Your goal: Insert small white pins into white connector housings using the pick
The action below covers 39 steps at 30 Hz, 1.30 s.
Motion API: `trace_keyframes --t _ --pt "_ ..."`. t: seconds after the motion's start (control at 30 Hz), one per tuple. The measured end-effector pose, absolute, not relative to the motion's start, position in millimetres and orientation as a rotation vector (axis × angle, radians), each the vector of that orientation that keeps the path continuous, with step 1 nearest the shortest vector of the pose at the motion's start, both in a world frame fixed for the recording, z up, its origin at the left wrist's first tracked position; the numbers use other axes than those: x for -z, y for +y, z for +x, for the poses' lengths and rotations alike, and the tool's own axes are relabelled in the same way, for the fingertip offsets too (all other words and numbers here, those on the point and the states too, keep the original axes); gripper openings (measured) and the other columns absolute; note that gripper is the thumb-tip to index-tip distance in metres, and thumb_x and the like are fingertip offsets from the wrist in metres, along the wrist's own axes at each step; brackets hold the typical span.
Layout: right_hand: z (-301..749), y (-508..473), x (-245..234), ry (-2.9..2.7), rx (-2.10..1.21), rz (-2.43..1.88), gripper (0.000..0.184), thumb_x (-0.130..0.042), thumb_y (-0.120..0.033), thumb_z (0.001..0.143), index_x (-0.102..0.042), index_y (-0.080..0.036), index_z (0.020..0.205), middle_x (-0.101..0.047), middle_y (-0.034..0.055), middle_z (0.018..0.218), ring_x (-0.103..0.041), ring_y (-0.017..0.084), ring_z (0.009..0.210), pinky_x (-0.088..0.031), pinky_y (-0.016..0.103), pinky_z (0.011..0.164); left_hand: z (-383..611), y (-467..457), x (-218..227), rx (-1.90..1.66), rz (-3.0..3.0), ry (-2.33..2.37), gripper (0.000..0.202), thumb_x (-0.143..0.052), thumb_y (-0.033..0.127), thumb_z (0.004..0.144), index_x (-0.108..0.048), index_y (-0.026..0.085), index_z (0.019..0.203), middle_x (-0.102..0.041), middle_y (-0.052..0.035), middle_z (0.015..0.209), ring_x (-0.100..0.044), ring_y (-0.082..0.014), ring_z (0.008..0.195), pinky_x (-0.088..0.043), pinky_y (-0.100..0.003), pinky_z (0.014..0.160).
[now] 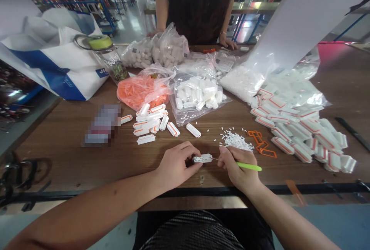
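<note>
My left hand [178,164] pinches a small white plastic housing [202,158] with a row of dark holes, just above the table. My right hand [237,168] is closed around a pick with a lime-green handle [249,166]; its thin metal tip points left and meets or nearly meets the right end of the housing. Beyond that hand lies a heap of tiny white pieces [236,141], with several orange rectangular frames [261,144] beside it. A single white housing [193,130] rests past my left hand, near a pile of white housings with orange edging [150,120].
A large pile of orange-edged white housings [300,130] covers the right side. Clear bags of white parts [199,93] and orange parts [144,88] stand behind. At left are a bottle [114,63], a shopping bag [69,59] and scissors [20,173]. Another person [199,18] stands across the table.
</note>
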State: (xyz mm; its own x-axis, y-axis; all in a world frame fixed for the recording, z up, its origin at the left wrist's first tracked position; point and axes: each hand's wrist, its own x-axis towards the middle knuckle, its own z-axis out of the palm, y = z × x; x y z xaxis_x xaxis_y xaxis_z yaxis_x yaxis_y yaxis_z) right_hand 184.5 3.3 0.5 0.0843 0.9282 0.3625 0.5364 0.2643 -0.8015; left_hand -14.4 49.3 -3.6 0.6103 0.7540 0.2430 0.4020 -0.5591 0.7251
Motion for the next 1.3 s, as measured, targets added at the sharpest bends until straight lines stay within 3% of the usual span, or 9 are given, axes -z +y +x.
trace_keyframes --t 1.3 --pt "179.7 8.5 -2.8 -1.606 -0.571 -1.475 0.046 -0.046 -0.03 0.096 -0.058 -0.021 0.052 -0.061 -0.0024 0.047 -0.055 0.008 0.04 -0.044 0.022 0.047 -12.1 47.7 2.7 -0.71 2.263 0.936 0.006 -0.062 0.024 0.087 -0.061 0.019 0.088 -0.06 0.0 0.081 -0.057 -0.0141 0.073 -0.046 -0.028 0.067"
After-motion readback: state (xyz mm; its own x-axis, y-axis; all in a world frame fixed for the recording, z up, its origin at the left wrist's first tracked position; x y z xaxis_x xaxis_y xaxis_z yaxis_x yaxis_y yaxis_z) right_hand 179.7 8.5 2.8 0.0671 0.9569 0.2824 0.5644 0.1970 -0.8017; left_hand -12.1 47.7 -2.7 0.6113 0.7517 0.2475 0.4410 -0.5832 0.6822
